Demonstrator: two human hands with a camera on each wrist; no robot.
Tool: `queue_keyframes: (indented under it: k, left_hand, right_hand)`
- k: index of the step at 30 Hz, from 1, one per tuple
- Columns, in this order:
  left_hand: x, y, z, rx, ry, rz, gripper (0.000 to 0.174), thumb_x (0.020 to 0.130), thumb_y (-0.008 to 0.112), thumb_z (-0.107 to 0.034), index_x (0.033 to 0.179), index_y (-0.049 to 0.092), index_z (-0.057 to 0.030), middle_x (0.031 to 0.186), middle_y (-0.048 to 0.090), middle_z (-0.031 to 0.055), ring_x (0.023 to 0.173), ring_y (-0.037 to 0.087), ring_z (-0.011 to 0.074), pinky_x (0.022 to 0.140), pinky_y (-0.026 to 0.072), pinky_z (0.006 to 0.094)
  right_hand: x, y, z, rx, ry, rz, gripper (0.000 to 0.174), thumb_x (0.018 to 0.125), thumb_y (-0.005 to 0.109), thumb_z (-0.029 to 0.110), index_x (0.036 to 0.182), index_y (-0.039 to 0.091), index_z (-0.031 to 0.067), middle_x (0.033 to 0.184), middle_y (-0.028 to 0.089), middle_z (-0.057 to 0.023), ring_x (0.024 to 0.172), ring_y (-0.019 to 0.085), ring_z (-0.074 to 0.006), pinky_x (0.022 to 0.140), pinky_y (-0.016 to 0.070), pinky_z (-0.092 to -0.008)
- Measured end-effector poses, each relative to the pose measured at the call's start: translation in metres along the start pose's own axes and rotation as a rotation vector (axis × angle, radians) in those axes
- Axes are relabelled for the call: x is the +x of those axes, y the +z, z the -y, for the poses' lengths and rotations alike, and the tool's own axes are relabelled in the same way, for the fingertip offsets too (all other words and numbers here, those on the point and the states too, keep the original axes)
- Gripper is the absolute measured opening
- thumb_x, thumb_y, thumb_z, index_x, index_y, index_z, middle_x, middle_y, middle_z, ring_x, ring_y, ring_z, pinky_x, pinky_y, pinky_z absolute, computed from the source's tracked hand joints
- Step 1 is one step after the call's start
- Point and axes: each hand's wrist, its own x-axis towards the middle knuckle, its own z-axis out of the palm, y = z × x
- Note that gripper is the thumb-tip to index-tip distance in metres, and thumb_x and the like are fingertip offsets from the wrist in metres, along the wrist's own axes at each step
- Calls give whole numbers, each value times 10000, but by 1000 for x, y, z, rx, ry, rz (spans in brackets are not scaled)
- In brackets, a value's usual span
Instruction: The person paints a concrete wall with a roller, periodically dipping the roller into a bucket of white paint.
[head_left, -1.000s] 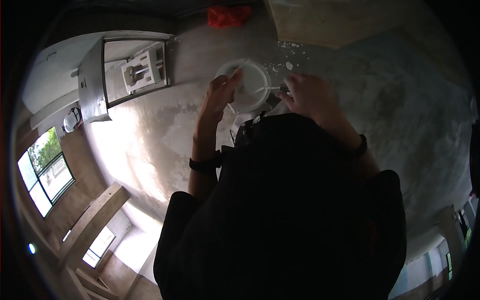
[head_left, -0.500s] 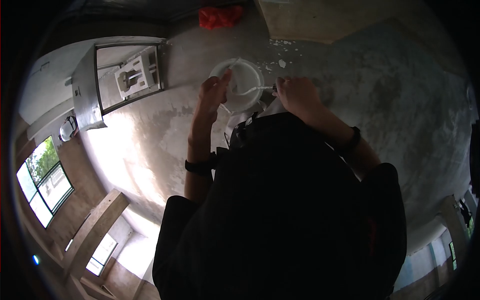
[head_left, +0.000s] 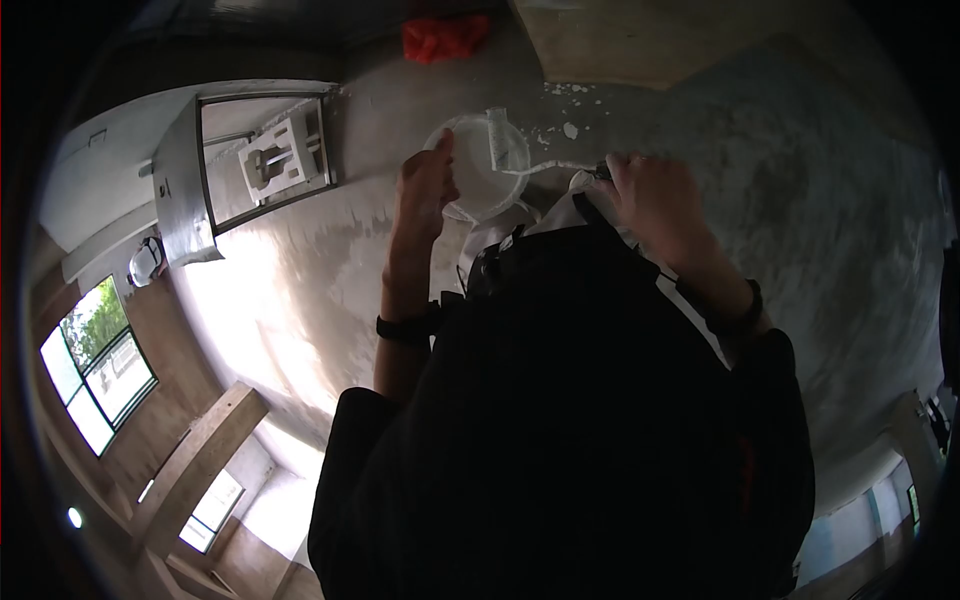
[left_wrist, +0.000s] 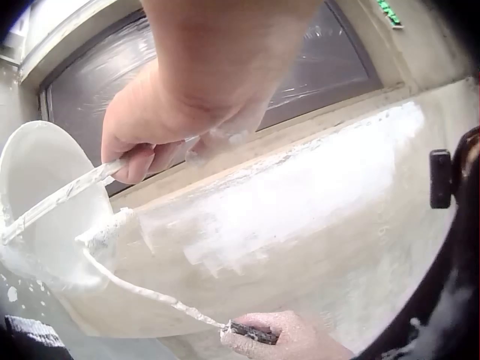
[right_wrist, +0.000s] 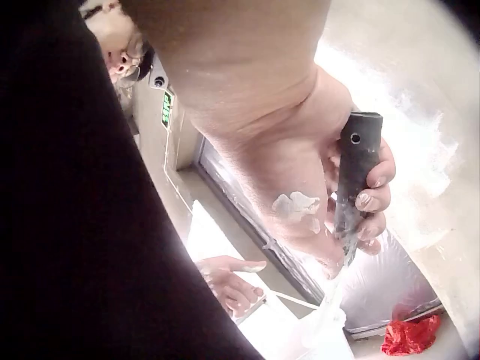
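My left hand grips a thin white-coated bucket handle at the left of a white bucket. The handle runs from my fingers to the bucket's rim in the left wrist view. With my right hand I hold a paint roller by its black grip, fingers curled round it. The roller's bent, white-smeared rod reaches left to the bucket. Its white roller sleeve lies over the right part of the bucket's mouth. White paint smears mark my right hand.
Fresh white paint covers part of a wall beside a plastic-covered panel. White splashes dot the floor, with a red plastic bag farther off. A metal door stands ajar at left, near a white helmet.
My right hand has moved to the right, after a slight shift left. The roller sleeve now shows plainly at the bucket's right side. My left hand stays at the bucket's left.
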Motion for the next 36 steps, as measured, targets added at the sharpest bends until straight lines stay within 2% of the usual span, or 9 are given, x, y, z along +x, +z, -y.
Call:
queue_keyframes:
  k: [14,21,24,26,28,29,31,34,36]
  left_hand:
    - [9,1,-8,-64,0,8,335,863,644,-344,736,490,-75,535,296,-77,419,268,34,401,257,203]
    - [19,-11,1,-118,33,12,353,869,636,-350,713,489,-69,531,299,-75,426,256,24,387,223,208]
    - [22,-14,11,-156,67,6,351,865,642,-350,700,488,-82,529,300,-74,420,259,29,379,219,212]
    - [30,-23,15,-165,21,-17,346,865,645,-342,679,482,-100,524,300,-74,413,262,38,371,218,218]
    - [25,-23,13,-156,6,-76,371,867,642,-342,632,450,-128,521,298,-75,408,258,44,370,219,227]
    - [24,-28,12,-164,38,-77,371,867,642,-342,632,450,-128,521,298,-75,408,258,44,370,219,227]
    - [21,-31,14,-184,31,-28,372,862,646,-367,648,431,-151,515,275,-90,398,240,33,372,205,209]
    - [20,-38,14,-192,16,-71,378,871,634,-362,640,418,-155,522,269,-89,407,236,37,382,200,219]
    - [25,-45,17,-218,24,-37,380,875,628,-360,638,414,-156,524,268,-88,411,237,38,386,200,223]
  right_hand:
    - [-13,27,-67,169,233,-127,330,842,586,410,843,632,84,735,642,-125,674,638,-295,606,490,-382]
    - [36,120,-98,283,445,-226,438,904,473,447,901,602,29,801,642,-190,792,628,-368,680,485,-466]
    - [61,155,-103,397,576,-99,466,924,423,453,955,592,20,909,631,-247,889,603,-415,733,474,-488]
    - [89,180,-102,599,595,-73,490,923,425,457,1029,562,-1,875,622,-271,878,604,-419,719,480,-491]
    - [103,171,-84,1163,695,39,507,929,420,453,1056,519,-28,838,609,-294,854,607,-424,686,481,-500]
    - [112,190,-83,1163,668,16,507,929,420,453,1056,519,-28,838,609,-294,854,607,-424,686,481,-500]
    - [129,244,-93,531,393,-329,479,932,409,451,926,517,-15,841,610,-286,826,579,-477,688,475,-526]
    - [130,198,-64,649,595,-283,457,935,410,436,935,482,-15,824,608,-285,817,581,-474,674,474,-531]
    - [135,194,-55,668,597,-281,452,935,410,435,935,474,-12,830,609,-286,820,582,-471,679,471,-534]
